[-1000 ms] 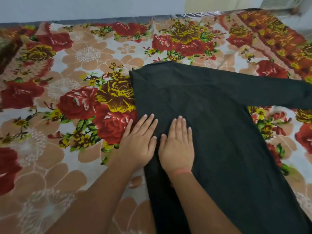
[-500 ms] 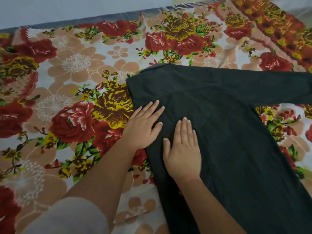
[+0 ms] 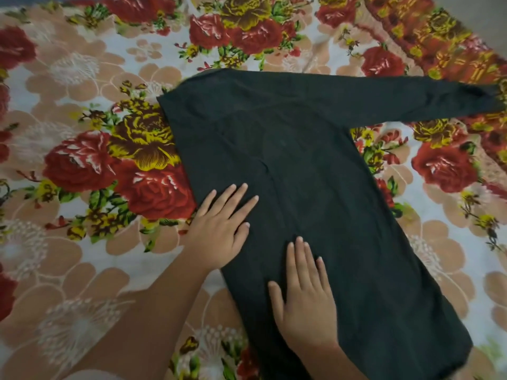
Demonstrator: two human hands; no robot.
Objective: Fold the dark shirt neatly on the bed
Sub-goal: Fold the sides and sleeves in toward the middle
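Fingers (image 3: 236, 193) flat on dark shirt (image 3: 315, 174)

Bed (image 3: 82, 256) with floral cover, dark shirt (image 3: 315, 174) spread flat on it

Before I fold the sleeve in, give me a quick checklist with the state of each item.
1. Shirt lying flat on the bed: ok.
2. Left side already folded in, edge straight: ok.
3. Left hand flat on that folded edge: ok.
4. Right hand flat on the shirt body: ok.
5. Sleeve stretched straight out to the right, free to fold: ok.
6. Cuff end lying smooth: cannot tell, it reaches the picture's edge.
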